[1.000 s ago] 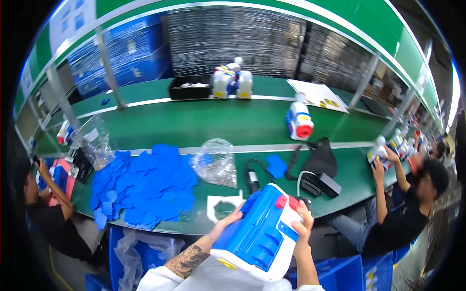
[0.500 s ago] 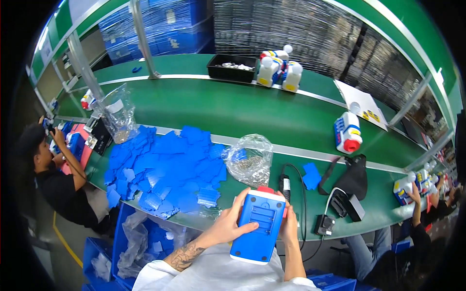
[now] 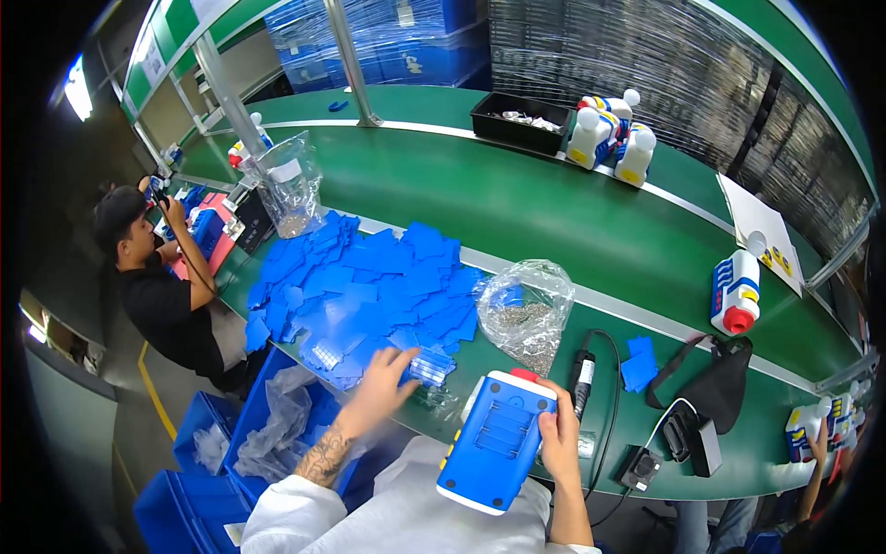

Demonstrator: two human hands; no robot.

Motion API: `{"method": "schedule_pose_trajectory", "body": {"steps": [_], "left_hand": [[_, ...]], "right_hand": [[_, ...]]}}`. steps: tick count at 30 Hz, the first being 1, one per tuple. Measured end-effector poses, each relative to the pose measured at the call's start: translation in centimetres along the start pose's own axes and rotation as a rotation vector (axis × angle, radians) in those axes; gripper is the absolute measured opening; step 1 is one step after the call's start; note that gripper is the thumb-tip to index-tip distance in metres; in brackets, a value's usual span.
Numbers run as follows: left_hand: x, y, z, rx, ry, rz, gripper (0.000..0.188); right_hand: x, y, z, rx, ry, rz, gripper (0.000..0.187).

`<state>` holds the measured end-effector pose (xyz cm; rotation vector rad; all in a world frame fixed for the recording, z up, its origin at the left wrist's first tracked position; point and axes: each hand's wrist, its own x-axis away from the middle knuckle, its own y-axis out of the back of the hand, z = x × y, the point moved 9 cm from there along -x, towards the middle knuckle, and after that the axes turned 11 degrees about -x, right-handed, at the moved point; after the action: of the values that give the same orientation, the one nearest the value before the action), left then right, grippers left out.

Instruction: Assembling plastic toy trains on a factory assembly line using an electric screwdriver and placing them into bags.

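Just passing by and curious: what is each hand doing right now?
Left hand: open, reaching onto the blue plastic pieces.
Right hand: closed on the blue toy housing.

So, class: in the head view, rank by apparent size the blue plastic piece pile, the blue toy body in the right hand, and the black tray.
1. blue plastic piece pile
2. blue toy body, nearer the camera, so flattered
3. black tray, farther away
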<state>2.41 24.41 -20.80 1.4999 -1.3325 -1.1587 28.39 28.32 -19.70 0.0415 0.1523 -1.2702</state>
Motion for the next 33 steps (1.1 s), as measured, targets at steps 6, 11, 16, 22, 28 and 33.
{"method": "schedule_pose_trajectory", "body": {"steps": [6, 11, 16, 22, 28, 33], "left_hand": [[-0.2, -3.8, 3.8, -0.378, -0.1, 0.175, 0.058], [-0.1, 0.7, 2.9, -0.101, -0.114, -0.221, 0.025], [1.4, 6.3, -1.0, -0.08, -0.185, -0.461, 0.036], [1.2, 9.8, -9.0, 0.352, -0.43, -0.429, 0.032], [0.9, 6.2, -15.2, 0.417, -0.759, -0.128, 0.032], [1.8, 4.1, -14.8, 0.413, -0.754, 0.033, 0.042]], "right_hand": [[0.4, -0.2, 0.8, -0.002, 0.005, -0.114, 0.039], [0.3, -0.3, 0.4, -0.028, -0.001, -0.108, 0.037], [0.4, 0.2, 0.2, -0.007, 0.027, -0.117, 0.038], [0.1, -0.2, 0.1, -0.12, -0.018, -0.096, 0.042], [0.3, 0.3, -0.4, -0.127, 0.015, -0.082, 0.036], [0.5, 0.4, -0.9, -0.131, -0.037, -0.097, 0.047]]}}
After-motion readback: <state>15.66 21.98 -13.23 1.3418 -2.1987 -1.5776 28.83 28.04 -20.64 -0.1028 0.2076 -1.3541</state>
